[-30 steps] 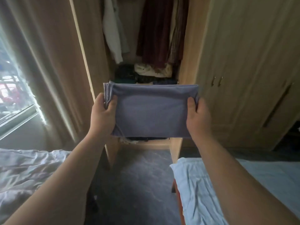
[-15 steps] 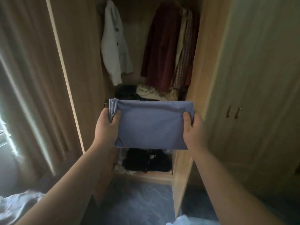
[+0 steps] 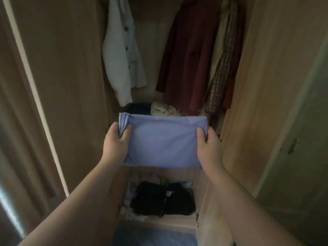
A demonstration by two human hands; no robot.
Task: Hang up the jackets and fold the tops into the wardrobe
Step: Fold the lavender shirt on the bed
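While my left hand (image 3: 116, 142) and right hand (image 3: 209, 145) are pinching the folded blue top (image 3: 164, 141) before the open wardrobe (image 3: 248, 103), I'm keeping it level so the folds survive.

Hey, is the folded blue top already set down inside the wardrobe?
No, the left hand and right hand grip the folded blue top by its ends, in the air before the wardrobe.

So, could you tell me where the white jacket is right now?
In the head view, the white jacket hangs upper left inside the wardrobe, left of the red coat and above the blue top.
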